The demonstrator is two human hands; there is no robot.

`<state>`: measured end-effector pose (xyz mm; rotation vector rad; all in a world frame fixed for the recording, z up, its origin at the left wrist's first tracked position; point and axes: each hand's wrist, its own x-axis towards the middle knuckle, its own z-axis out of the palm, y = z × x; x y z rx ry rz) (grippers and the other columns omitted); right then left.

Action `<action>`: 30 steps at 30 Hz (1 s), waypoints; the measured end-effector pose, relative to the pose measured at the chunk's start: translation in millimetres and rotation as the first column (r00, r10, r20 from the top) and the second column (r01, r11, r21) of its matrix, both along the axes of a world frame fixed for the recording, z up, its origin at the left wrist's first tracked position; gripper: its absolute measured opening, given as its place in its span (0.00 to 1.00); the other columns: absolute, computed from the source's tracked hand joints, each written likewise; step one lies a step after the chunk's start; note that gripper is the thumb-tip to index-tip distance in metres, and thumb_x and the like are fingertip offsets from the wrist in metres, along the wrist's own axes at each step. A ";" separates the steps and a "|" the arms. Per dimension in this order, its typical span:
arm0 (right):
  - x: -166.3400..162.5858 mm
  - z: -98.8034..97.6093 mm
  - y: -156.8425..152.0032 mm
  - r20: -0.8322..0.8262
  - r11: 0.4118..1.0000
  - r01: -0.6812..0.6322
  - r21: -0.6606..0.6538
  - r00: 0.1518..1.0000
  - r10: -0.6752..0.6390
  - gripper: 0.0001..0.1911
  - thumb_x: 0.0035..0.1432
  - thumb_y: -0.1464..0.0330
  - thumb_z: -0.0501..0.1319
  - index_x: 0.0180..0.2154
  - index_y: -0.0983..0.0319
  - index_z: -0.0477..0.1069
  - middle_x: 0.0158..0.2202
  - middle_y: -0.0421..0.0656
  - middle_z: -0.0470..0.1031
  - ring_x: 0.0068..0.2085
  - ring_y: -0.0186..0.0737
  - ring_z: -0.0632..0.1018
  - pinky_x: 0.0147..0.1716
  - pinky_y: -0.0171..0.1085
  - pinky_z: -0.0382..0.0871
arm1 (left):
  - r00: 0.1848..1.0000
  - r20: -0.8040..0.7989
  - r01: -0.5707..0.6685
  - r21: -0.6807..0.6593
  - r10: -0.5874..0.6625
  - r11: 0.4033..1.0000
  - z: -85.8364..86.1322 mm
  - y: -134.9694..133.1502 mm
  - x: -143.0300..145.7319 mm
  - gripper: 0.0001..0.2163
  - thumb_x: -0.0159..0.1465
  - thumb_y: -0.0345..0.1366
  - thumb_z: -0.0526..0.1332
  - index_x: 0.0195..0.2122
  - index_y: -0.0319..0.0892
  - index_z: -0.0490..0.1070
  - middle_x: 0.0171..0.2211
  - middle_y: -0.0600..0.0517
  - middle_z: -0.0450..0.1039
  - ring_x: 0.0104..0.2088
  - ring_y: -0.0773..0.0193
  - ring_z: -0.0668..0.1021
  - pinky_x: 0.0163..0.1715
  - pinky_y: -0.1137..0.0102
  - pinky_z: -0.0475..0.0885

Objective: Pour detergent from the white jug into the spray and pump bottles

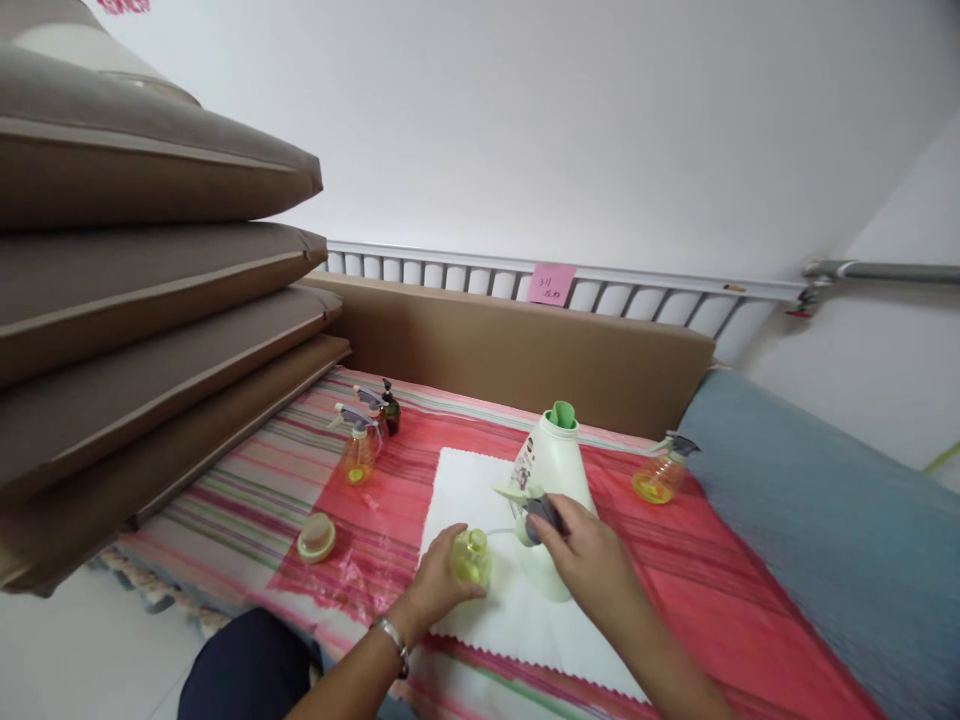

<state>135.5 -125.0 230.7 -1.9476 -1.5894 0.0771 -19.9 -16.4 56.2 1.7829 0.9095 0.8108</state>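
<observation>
My left hand (439,578) is wrapped round a small clear bottle (471,560) of yellow-green liquid, its neck uncovered. In my right hand (581,555) is a grey and pale green spray head (534,515), its thin tube pointing left toward the bottle's neck. Just behind my right hand stands a large white jug (561,455) with a green spout in its open mouth; my hand partly hides it. A white cloth (465,480) with a zigzag edge lies beneath the hands and the jug.
Spray bottles (358,455) and a dark pump bottle (390,408) stand at the left; another spray bottle (660,475) is at the right. A round green cap (316,538) lies at the near left. Stacked cushions (165,270) rise on the left, and a radiator (450,275) runs behind.
</observation>
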 end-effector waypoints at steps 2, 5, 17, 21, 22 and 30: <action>-7.4 -8.9 12.8 0.028 0.998 -0.033 -0.049 0.999 0.034 0.10 0.59 0.61 0.51 0.35 0.59 0.65 0.35 0.45 0.73 0.38 0.47 0.74 0.35 0.39 0.61 | 1.000 0.006 0.002 0.018 -0.002 1.000 -1.6 -1.9 0.8 0.39 0.37 0.30 0.73 0.53 0.41 0.63 0.54 0.43 0.65 0.55 0.49 0.67 0.57 0.58 0.60; -19.3 -25.2 31.2 0.048 0.995 -0.048 -0.089 0.997 0.053 0.07 0.57 0.64 0.52 0.32 0.59 0.65 0.32 0.45 0.74 0.36 0.47 0.74 0.33 0.39 0.60 | 1.000 0.004 -0.003 0.036 0.003 0.999 -4.0 -3.6 1.1 0.40 0.36 0.31 0.74 0.53 0.41 0.62 0.53 0.42 0.66 0.55 0.49 0.67 0.56 0.57 0.60; -21.0 -66.0 56.4 -0.157 0.989 -0.044 -0.143 0.987 0.021 0.11 0.52 0.59 0.52 0.26 0.59 0.61 0.23 0.41 0.70 0.28 0.43 0.74 0.27 0.37 0.64 | 1.000 -0.032 0.004 0.081 -0.002 0.997 -6.0 -3.4 0.5 0.42 0.36 0.33 0.75 0.54 0.43 0.62 0.52 0.44 0.67 0.52 0.49 0.68 0.53 0.54 0.63; -17.6 -69.2 55.0 -0.264 0.974 -0.126 -0.186 0.962 0.074 0.06 0.44 0.64 0.57 0.28 0.59 0.65 0.22 0.36 0.70 0.26 0.39 0.73 0.27 0.34 0.65 | 1.000 -0.026 0.010 0.088 -0.008 0.996 -4.5 -4.0 -0.7 0.42 0.36 0.33 0.75 0.54 0.43 0.62 0.52 0.45 0.68 0.52 0.50 0.69 0.53 0.56 0.63; -16.7 -68.9 54.5 -0.280 0.972 -0.138 -0.190 0.957 0.081 0.07 0.44 0.65 0.58 0.29 0.59 0.66 0.22 0.35 0.70 0.26 0.38 0.73 0.27 0.34 0.66 | 1.000 -0.026 0.011 0.090 -0.008 0.996 -4.4 -4.1 -1.2 0.41 0.36 0.34 0.75 0.54 0.43 0.62 0.51 0.45 0.68 0.51 0.50 0.69 0.53 0.56 0.63; -18.7 -59.2 50.4 -0.237 0.985 -0.044 -0.164 0.972 0.004 0.09 0.44 0.61 0.59 0.26 0.59 0.64 0.23 0.39 0.70 0.28 0.42 0.73 0.29 0.37 0.64 | 0.999 -0.041 0.016 0.097 -0.013 0.995 -3.6 -4.2 -1.7 0.42 0.36 0.35 0.75 0.54 0.45 0.62 0.52 0.45 0.68 0.52 0.50 0.69 0.53 0.55 0.64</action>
